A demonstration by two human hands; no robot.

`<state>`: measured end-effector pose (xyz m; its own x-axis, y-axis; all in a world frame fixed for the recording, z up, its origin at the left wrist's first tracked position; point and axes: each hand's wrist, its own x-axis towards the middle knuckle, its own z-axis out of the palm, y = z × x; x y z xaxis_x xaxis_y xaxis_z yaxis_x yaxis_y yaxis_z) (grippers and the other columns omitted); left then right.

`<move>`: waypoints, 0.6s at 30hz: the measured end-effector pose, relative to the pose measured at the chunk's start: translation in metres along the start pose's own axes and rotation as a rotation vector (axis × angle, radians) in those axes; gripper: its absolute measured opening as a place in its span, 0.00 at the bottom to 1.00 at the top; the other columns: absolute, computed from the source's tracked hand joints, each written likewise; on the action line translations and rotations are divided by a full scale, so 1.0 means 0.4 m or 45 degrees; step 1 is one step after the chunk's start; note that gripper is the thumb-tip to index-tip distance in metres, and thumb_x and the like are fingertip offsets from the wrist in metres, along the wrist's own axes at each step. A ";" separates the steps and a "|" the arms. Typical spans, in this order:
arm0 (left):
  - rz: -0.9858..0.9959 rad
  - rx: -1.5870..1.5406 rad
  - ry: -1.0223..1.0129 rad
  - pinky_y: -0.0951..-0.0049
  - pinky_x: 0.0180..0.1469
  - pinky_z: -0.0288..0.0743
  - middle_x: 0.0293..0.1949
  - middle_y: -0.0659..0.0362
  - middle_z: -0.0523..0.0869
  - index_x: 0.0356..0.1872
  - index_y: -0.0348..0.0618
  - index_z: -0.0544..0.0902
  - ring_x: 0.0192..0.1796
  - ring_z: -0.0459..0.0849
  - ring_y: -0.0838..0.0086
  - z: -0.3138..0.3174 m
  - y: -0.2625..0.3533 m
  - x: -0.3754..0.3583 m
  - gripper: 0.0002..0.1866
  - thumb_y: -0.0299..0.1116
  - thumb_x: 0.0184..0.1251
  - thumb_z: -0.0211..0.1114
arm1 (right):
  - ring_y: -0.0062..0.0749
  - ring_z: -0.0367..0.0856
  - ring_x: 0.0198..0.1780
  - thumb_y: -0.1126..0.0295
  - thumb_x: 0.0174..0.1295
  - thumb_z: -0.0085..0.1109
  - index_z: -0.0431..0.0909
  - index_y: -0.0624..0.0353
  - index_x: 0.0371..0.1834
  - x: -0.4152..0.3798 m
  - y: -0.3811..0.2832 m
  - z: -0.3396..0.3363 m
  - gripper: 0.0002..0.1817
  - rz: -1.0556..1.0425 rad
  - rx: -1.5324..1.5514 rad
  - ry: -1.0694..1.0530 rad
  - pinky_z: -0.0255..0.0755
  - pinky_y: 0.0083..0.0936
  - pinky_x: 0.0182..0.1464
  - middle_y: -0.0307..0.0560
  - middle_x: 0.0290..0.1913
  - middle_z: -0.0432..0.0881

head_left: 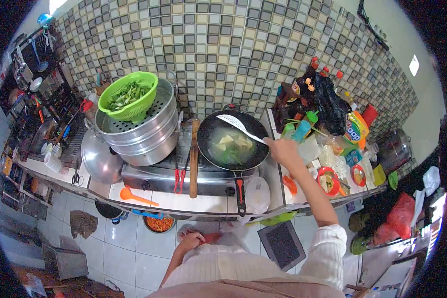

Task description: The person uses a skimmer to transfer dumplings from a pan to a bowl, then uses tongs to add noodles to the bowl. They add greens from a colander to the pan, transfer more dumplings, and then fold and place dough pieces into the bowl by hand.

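Note:
My right hand point(283, 150) is closed around the handle end of a white slotted spatula point(237, 124). The spatula's head is over the upper left part of a black frying pan point(208, 150). Inside the pan, pale pieces and green leaves point(229, 155) sit in liquid. The pan rests on a silver gas stove point(149, 180), its black and red handle toward me. My left hand point(191, 241) hangs low near my body, below the counter edge, with its fingers curled; whether it holds anything is hidden.
Left of the pan stand a large steamer pot point(146, 144) with a green colander point(149, 102) on top, a lid point(102, 159) and a wooden stick point(194, 164). An orange spoon point(139, 197) lies in front. Bottles, packets and a red bowl point(335, 186) crowd the right counter.

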<state>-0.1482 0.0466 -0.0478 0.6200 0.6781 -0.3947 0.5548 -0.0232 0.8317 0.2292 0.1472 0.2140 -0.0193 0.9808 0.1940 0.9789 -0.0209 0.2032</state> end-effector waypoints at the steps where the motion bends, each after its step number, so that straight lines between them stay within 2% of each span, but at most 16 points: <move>1: -0.065 -0.035 -0.029 0.71 0.44 0.70 0.34 0.52 0.82 0.30 0.40 0.81 0.39 0.79 0.66 0.007 -0.008 0.004 0.15 0.25 0.45 0.46 | 0.43 0.78 0.24 0.72 0.47 0.48 0.74 0.47 0.40 0.010 -0.006 0.054 0.15 -0.049 0.006 0.081 0.70 0.37 0.23 0.47 0.21 0.77; 2: -0.135 -0.068 -0.061 0.71 0.44 0.70 0.34 0.53 0.82 0.30 0.40 0.81 0.39 0.79 0.66 0.015 -0.026 0.002 0.14 0.24 0.45 0.46 | 0.42 0.77 0.21 0.72 0.48 0.47 0.74 0.46 0.43 0.018 -0.016 0.107 0.16 -0.096 0.016 0.158 0.68 0.35 0.21 0.46 0.19 0.77; 3: -0.031 0.005 -0.078 0.70 0.44 0.70 0.34 0.53 0.82 0.30 0.40 0.81 0.39 0.79 0.66 0.018 -0.046 0.010 0.14 0.25 0.44 0.47 | 0.37 0.77 0.20 0.71 0.50 0.46 0.73 0.48 0.44 0.029 -0.040 0.148 0.16 -0.071 -0.147 0.142 0.67 0.31 0.19 0.44 0.17 0.76; 4: -0.038 0.015 -0.079 0.70 0.44 0.70 0.34 0.53 0.82 0.30 0.40 0.81 0.39 0.79 0.66 0.024 -0.068 0.006 0.14 0.25 0.44 0.47 | 0.37 0.77 0.20 0.71 0.50 0.46 0.73 0.48 0.44 0.032 -0.055 0.187 0.16 -0.066 -0.136 0.143 0.67 0.31 0.19 0.44 0.17 0.76; 6: -0.125 -0.082 -0.092 0.70 0.44 0.70 0.34 0.53 0.82 0.30 0.41 0.80 0.40 0.79 0.65 0.008 -0.025 -0.010 0.14 0.25 0.44 0.47 | 0.33 0.77 0.19 0.71 0.52 0.45 0.71 0.49 0.45 0.047 -0.080 0.274 0.16 -0.075 -0.195 0.220 0.66 0.28 0.18 0.43 0.17 0.76; 7: 0.066 0.142 -0.131 0.70 0.44 0.70 0.34 0.52 0.82 0.30 0.41 0.80 0.40 0.79 0.65 0.006 -0.042 -0.013 0.14 0.26 0.44 0.47 | 0.32 0.78 0.20 0.70 0.53 0.45 0.71 0.51 0.45 0.050 -0.082 0.311 0.15 -0.112 -0.190 0.246 0.65 0.26 0.17 0.43 0.19 0.77; 8: -0.010 -0.035 -0.056 0.70 0.43 0.70 0.33 0.52 0.82 0.30 0.40 0.80 0.40 0.79 0.64 0.013 -0.066 -0.007 0.14 0.25 0.44 0.47 | 0.32 0.78 0.20 0.70 0.53 0.45 0.71 0.51 0.45 0.046 -0.095 0.315 0.15 -0.101 -0.178 0.263 0.65 0.26 0.17 0.43 0.19 0.77; 10: 0.052 -0.075 -0.033 0.69 0.43 0.70 0.32 0.52 0.82 0.30 0.40 0.80 0.39 0.80 0.64 0.014 -0.080 -0.020 0.13 0.25 0.45 0.47 | 0.33 0.78 0.22 0.70 0.53 0.45 0.71 0.52 0.44 0.020 -0.123 0.310 0.14 0.042 -0.096 0.102 0.66 0.26 0.18 0.43 0.20 0.77; 11: 0.161 -0.011 -0.021 0.69 0.42 0.71 0.32 0.52 0.82 0.30 0.40 0.80 0.38 0.80 0.64 0.011 -0.081 -0.025 0.13 0.24 0.44 0.47 | 0.37 0.79 0.26 0.69 0.54 0.44 0.68 0.54 0.46 0.000 -0.138 0.295 0.15 0.130 -0.001 0.031 0.70 0.34 0.24 0.45 0.22 0.78; 12: 0.159 -0.001 -0.027 0.69 0.42 0.71 0.32 0.52 0.82 0.30 0.40 0.80 0.38 0.80 0.64 0.017 -0.078 -0.030 0.13 0.24 0.44 0.47 | 0.37 0.79 0.26 0.69 0.54 0.44 0.68 0.54 0.46 -0.015 -0.142 0.308 0.15 0.140 0.006 0.031 0.70 0.34 0.24 0.45 0.22 0.78; 14: 0.143 0.075 -0.073 0.68 0.42 0.71 0.31 0.52 0.82 0.29 0.39 0.79 0.37 0.80 0.65 0.035 -0.070 -0.040 0.12 0.25 0.44 0.48 | 0.45 0.79 0.33 0.67 0.50 0.52 0.62 0.59 0.52 -0.034 -0.144 0.330 0.24 0.472 0.298 -0.173 0.72 0.41 0.34 0.52 0.29 0.79; 15: 0.189 0.078 -0.069 0.71 0.36 0.72 0.28 0.57 0.80 0.32 0.41 0.78 0.32 0.78 0.71 0.045 -0.068 -0.042 0.09 0.25 0.50 0.51 | 0.45 0.79 0.33 0.67 0.50 0.52 0.62 0.59 0.52 -0.048 -0.151 0.339 0.24 0.473 0.303 -0.177 0.72 0.41 0.34 0.52 0.29 0.79; 16: 0.183 0.080 -0.084 0.71 0.36 0.72 0.28 0.57 0.80 0.32 0.41 0.78 0.32 0.78 0.71 0.055 -0.065 -0.041 0.09 0.25 0.50 0.51 | 0.49 0.78 0.36 0.66 0.47 0.56 0.58 0.63 0.55 -0.073 -0.153 0.350 0.30 0.443 0.463 -0.045 0.71 0.42 0.39 0.55 0.34 0.78; 17: 0.109 0.012 -0.206 0.71 0.32 0.71 0.26 0.58 0.79 0.31 0.40 0.78 0.28 0.77 0.73 0.070 -0.059 -0.035 0.09 0.25 0.49 0.51 | 0.53 0.76 0.40 0.64 0.44 0.61 0.54 0.66 0.57 -0.108 -0.141 0.362 0.38 0.430 0.616 0.084 0.70 0.42 0.43 0.58 0.38 0.77; 18: 0.035 -0.042 -0.346 0.72 0.28 0.71 0.24 0.60 0.78 0.30 0.40 0.78 0.25 0.76 0.75 0.087 -0.053 -0.032 0.09 0.25 0.48 0.50 | 0.55 0.70 0.49 0.62 0.38 0.66 0.51 0.71 0.58 -0.144 -0.118 0.375 0.46 0.449 0.819 -0.127 0.66 0.39 0.50 0.63 0.48 0.71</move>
<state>-0.1486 0.0130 -0.0738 0.7633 0.4552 -0.4585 0.5200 -0.0116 0.8541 0.2146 0.1207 0.0493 0.3072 0.9504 0.0493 0.8497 -0.2506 -0.4639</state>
